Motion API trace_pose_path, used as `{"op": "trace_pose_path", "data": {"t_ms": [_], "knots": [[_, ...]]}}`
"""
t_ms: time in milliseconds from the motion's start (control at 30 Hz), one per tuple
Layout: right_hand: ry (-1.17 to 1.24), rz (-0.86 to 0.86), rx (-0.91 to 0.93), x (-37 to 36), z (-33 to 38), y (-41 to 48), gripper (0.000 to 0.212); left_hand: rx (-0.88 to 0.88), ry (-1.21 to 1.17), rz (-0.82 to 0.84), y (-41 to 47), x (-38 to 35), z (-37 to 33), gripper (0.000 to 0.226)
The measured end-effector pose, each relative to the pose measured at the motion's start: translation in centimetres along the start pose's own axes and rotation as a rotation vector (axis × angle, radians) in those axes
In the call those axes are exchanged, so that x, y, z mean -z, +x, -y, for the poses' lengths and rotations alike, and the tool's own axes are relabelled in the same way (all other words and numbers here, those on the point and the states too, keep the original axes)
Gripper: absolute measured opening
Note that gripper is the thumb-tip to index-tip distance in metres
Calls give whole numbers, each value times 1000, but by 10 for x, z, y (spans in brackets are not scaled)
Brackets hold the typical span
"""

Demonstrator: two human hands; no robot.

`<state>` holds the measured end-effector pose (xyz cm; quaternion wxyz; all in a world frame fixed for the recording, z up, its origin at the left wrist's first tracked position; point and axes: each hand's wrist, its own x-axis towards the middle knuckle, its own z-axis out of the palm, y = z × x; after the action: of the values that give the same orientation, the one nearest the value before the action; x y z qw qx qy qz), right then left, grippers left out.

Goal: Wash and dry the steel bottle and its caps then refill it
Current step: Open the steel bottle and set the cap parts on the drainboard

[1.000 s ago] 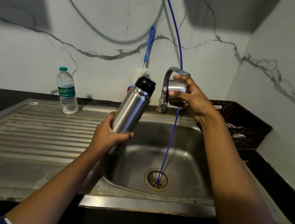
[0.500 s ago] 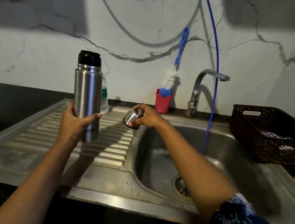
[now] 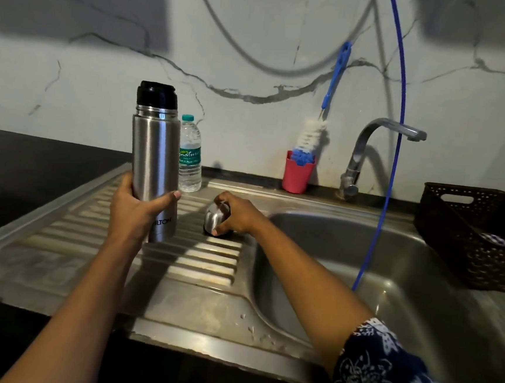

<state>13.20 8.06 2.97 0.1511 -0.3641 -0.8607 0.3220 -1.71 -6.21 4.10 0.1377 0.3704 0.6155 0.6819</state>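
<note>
Steel bottle (image 3: 155,158), stoppered, gripped in your left hand (image 3: 133,211)
Your right hand (image 3: 238,214) clasps steel cap (image 3: 216,218) on drainboard (image 3: 202,257); red cup (image 3: 296,177) holds brush (image 3: 311,135)

Support: stainless sink unit (image 3: 201,342), set into a dark counter (image 3: 17,177).
Landmark: basin (image 3: 315,258), right part of the unit.
Drainboard (image 3: 202,257): ribbed, left of the basin; dull stains, with droplets at the front corner nearest the basin.
Steel cap (image 3: 215,221): on the ribs just left of the basin, with the right hand (image 3: 237,216) curled round it.
Plastic water bottle (image 3: 190,158): upright, rear of the drainboard, further left of the basin than the cap.
Red cup (image 3: 296,177): upright on the rear ledge, behind the basin's left corner; holds a bottle brush (image 3: 311,135).
Tap (image 3: 358,157): mounted behind the basin.
Basket (image 3: 460,240): dark, on the counter just right of the basin.
</note>
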Motion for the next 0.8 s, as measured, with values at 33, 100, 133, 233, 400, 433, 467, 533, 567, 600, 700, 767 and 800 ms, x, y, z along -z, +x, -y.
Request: {"op": "trace_pose_path", "data": {"t_ms": [33,100,133,233,400,433,467,533,567,600,700,767,800], "knots": [[-3,14,1,0,0,-1,80,-5,18,14,-1,-1,0,73],[15,22,-6,10,2,-7,86,-11,38,42,-6,-4,-2,76],[45,-17,-7,20,4,-12,84,-16,45,58,-9,-6,-4,77],[246,-319,-5,69,15,-39,48,-37,76,128,-20,-19,-12,77],[248,-518,61,146,51,-107,29,-91,154,291,-46,-57,-29,95],[212,-515,68,156,59,-118,37,-125,189,311,-52,-67,-34,98],[153,-508,60,163,66,-127,47,-162,230,328,-56,-76,-38,98],[-64,-487,-2,174,72,-138,65,-234,309,363,-66,-95,-45,93],[-207,-486,-56,176,71,-142,71,-264,347,379,-71,-104,-47,89],[-341,-506,-109,179,67,-146,73,-283,378,392,-77,-113,-51,85],[-462,-632,-144,184,47,-154,54,-320,409,412,-93,-134,-54,81],[-382,-672,-105,187,31,-158,42,-312,408,448,-98,-142,-53,80],[-351,-677,-95,187,24,-159,37,-297,410,476,-99,-144,-52,80]]}}
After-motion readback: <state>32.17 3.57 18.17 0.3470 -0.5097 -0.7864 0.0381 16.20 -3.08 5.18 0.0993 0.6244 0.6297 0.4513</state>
